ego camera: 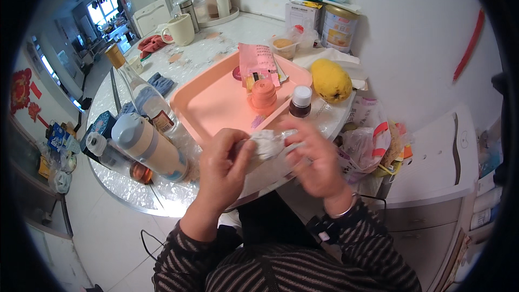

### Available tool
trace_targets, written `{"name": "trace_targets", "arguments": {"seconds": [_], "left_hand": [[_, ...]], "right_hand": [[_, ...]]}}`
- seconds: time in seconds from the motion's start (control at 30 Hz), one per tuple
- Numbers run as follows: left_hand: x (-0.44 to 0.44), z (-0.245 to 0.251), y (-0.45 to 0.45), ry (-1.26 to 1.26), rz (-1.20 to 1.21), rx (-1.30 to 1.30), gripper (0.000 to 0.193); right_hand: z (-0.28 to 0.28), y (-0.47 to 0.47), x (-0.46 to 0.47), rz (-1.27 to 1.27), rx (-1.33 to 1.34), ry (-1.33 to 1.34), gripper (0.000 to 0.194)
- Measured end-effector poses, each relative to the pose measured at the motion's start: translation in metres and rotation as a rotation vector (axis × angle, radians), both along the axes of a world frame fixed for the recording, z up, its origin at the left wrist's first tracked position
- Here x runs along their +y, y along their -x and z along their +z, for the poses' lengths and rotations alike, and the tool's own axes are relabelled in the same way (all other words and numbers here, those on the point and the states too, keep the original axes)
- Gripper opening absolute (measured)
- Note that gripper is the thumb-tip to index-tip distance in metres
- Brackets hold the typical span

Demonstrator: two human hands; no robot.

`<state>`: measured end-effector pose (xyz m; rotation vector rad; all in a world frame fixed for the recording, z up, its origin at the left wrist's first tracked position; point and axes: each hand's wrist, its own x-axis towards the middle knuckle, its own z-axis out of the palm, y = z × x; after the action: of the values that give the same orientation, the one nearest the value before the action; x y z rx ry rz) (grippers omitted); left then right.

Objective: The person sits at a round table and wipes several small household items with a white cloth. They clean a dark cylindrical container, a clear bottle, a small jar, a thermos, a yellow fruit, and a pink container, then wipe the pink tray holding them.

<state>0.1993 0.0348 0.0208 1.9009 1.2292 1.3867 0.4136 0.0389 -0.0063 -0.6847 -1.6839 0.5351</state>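
My left hand [225, 164] grips a crumpled white bundle [267, 144], which looks like tissue or thin plastic, above the near edge of a pink plastic tray [202, 107]. Blurred, with its fingers spread, my right hand [314, 158] is just right of the bundle; whether it touches it I cannot tell. In the tray stand a coiled orange roll [263, 96] and a pink printed packet [257, 63]. A small brown bottle with a white cap [301, 99] stands at the tray's right edge, beside a large yellow fruit [331, 80].
On the left of the round table [178, 194] stand a cream and blue flask [148, 146], a clear plastic bottle [107, 150] and a tall glass bottle [148, 99]. A cream mug [181, 30] is farther back. Plastic bags [365, 142] sit right of the table.
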Motion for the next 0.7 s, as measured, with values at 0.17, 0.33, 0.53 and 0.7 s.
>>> {"name": "trace_targets", "arguments": {"seconds": [0.17, 0.33, 0.53, 0.7], "left_hand": [[0.010, 0.014, -0.013, 0.052, -0.182, 0.054, 0.014], [0.053, 0.029, -0.010, -0.131, -0.060, 0.299, 0.043], [0.107, 0.020, -0.034, -0.032, -0.019, 0.598, 0.073], [0.128, 0.012, -0.046, 0.161, -0.053, 0.588, 0.067]], "right_hand": [[-0.002, 0.018, -0.005, -0.008, 0.064, 0.281, 0.035], [-0.015, 0.001, 0.009, -0.192, -0.077, 0.310, 0.024], [-0.027, 0.001, 0.010, -0.239, -0.150, 0.203, 0.019], [-0.030, 0.000, 0.013, -0.238, -0.158, 0.178, 0.019]]}}
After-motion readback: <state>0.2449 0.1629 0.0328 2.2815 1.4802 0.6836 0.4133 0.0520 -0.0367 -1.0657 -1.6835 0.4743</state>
